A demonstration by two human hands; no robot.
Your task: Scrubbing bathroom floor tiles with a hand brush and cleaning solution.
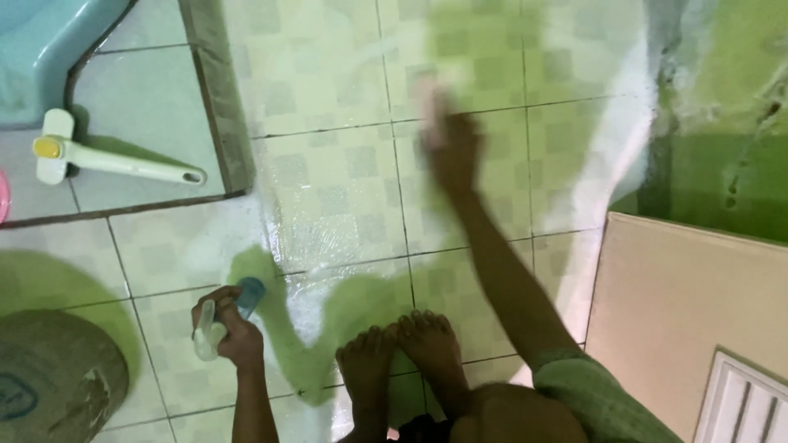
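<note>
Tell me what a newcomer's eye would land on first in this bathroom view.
First, the blurred right hand stretched far out over the wet, soapy tiled floor at top centre. Next, the left hand at lower left, gripping a small bottle with a blue cap. Then the white long-handled brush lying on the raised step at upper left.

We are looking at a floor (pixel 345 189) showing pale green tiles patterned with small grey squares, glistening white and wet between our hands. Our left hand (pixel 234 328) is gripping a clear bottle (pixel 215 324) wearing a blue cap. Beyond it, a white brush (pixel 107 157) is showing a yellow knob. By our right hand (pixel 450 143), a beige door (pixel 681 303) is standing.
</note>
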